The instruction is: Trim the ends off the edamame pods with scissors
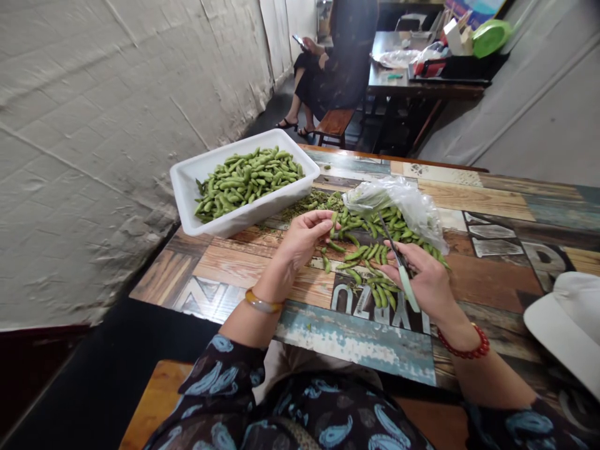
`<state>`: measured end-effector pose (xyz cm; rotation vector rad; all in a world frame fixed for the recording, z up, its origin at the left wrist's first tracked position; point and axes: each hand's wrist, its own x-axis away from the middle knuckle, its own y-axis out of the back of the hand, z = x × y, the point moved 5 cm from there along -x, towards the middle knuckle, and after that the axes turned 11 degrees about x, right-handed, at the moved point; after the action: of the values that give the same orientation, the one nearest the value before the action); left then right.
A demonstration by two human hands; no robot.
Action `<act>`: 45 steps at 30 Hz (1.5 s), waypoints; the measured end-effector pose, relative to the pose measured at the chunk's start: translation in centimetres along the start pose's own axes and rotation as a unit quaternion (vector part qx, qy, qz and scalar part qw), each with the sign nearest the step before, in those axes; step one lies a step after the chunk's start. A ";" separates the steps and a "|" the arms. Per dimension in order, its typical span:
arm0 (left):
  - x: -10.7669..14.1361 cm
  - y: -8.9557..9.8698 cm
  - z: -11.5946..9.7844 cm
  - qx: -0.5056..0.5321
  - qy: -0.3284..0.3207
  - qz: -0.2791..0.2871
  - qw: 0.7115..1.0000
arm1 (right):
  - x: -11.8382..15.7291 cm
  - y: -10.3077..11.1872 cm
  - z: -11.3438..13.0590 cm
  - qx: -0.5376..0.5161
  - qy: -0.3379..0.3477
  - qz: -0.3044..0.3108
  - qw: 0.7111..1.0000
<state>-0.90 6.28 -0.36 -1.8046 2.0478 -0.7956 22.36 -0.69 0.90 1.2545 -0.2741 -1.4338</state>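
Observation:
Between the thumb and fingers of my left hand (307, 236) is a green edamame pod (334, 224), held upright. My right hand (422, 275) is closed around scissors (404, 270) with pale green handles, their blades pointing up and away from me. Loose edamame pods (360, 253) lie on the table under and between both hands. A clear plastic bag (407, 203) rests on more pods just beyond my right hand. Beyond my left hand, a white plastic tub (248, 219) holds a heap of pods (248, 181). Small green trimmings (319, 201) lie beside the tub.
The patchwork wood-print table (248, 269) runs along a pale wall (94, 156) on the left. A white cap (569, 325) lies at the right edge. Past the table, a person (342, 62) sits on a wooden stool (334, 123) near a second, cluttered table (389, 78).

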 end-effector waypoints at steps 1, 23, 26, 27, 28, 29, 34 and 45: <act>0.2 -0.1 0.1 0.020 0.008 0.003 1.000 | 0.0 -0.1 0.0 -0.001 -0.002 0.002 1.000; -0.3 1.3 -1.7 -0.533 -0.248 0.021 0.809 | 0.1 -0.4 -0.4 0.001 -0.035 0.047 0.998; 0.4 0.1 -1.0 -0.651 -0.213 0.075 0.725 | 0.1 -0.2 -0.3 0.008 -0.026 0.041 0.999; 0.5 -0.2 -0.9 -0.690 -0.201 0.073 0.691 | 0.1 -0.2 -0.3 0.013 -0.024 0.038 0.999; 0.7 -0.3 -0.8 -0.723 -0.189 0.067 0.661 | 0.1 -0.2 -0.3 0.017 -0.023 0.037 0.999; 0.9 -0.4 -0.7 -0.747 -0.175 0.061 0.639 | 0.2 -0.3 -0.3 0.018 -0.024 0.036 0.999; 1.4 -1.5 0.6 -0.703 -0.152 0.145 0.680 | 0.3 -0.5 -0.3 0.002 -0.026 0.036 0.999; 0.4 -1.5 2.6 -0.689 -0.205 0.132 0.683 | 0.1 -0.1 0.5 -0.005 -0.004 0.035 0.999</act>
<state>1.68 5.30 -1.51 -1.7169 2.5353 1.5655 21.97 -0.98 0.93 1.2193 -0.3130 -1.3798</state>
